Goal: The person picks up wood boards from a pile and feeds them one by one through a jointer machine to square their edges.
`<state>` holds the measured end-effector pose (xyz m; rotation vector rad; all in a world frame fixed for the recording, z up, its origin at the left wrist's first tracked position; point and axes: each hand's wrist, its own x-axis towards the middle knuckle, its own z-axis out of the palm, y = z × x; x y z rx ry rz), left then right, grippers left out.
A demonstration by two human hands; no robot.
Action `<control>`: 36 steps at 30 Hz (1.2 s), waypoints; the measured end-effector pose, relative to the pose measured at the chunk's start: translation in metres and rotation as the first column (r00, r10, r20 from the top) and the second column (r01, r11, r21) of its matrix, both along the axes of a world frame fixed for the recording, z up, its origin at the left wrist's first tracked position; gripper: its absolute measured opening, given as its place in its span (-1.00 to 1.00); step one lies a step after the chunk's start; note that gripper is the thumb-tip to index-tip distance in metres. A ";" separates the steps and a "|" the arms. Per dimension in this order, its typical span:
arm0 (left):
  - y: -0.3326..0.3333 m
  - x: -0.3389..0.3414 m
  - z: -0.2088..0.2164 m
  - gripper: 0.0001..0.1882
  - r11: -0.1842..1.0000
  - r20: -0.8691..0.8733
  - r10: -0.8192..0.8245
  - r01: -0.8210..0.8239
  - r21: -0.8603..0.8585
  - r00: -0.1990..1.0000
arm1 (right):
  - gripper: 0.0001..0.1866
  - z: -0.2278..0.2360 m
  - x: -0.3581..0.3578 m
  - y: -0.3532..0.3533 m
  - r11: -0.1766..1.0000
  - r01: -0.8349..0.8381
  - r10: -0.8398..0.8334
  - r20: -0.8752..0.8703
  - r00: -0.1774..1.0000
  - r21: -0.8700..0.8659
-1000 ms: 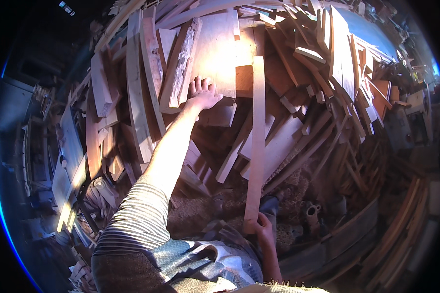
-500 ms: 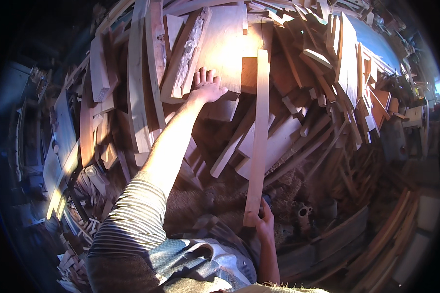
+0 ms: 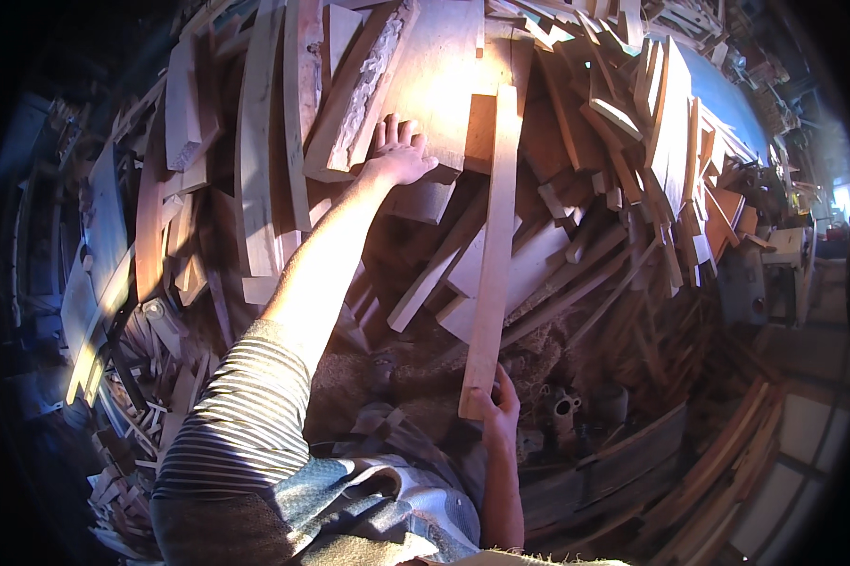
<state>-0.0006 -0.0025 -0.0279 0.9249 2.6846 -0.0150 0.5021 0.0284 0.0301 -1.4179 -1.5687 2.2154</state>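
My left hand (image 3: 401,156) lies with spread fingers on the near end of a wide, pale plank (image 3: 434,104) lit by strong light. Beside that hand is a thick board with a rough bark edge (image 3: 373,85). My right hand (image 3: 500,406) grips the near end of a long, narrow wooden board (image 3: 491,245), thumb on top and the other fingers partly hidden behind it. The board reaches away from me, its far end at a reddish-brown wood block (image 3: 481,127).
Planks and offcuts (image 3: 194,104) are piled on the left and at the back. Leaning boards (image 3: 670,123) crowd the right. Lower right are stacked long strips (image 3: 717,462) and a metal part with a round hole (image 3: 566,406). Shavings lie underneath.
The whole view has shifted slightly. My left hand keeps its place on the wide plank, and my right hand still holds the narrow board, whose near end appears a little further left.
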 end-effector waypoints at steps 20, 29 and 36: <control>0.001 0.000 0.008 -0.18 1.000 0.025 0.006 -0.005 -0.022 1.000 | -0.18 -0.003 0.001 0.000 1.000 -0.016 0.016 -0.018 1.000 -0.006; 0.007 0.002 0.003 -0.17 0.997 -0.030 -0.016 0.014 -0.074 0.999 | -0.17 0.007 -0.004 0.001 0.999 -0.037 0.037 -0.001 0.999 -0.015; 0.007 0.005 0.018 -0.22 0.993 -0.048 -0.029 0.023 -0.115 0.998 | -0.20 -0.020 -0.043 0.018 0.981 -0.079 0.109 -0.170 0.979 0.175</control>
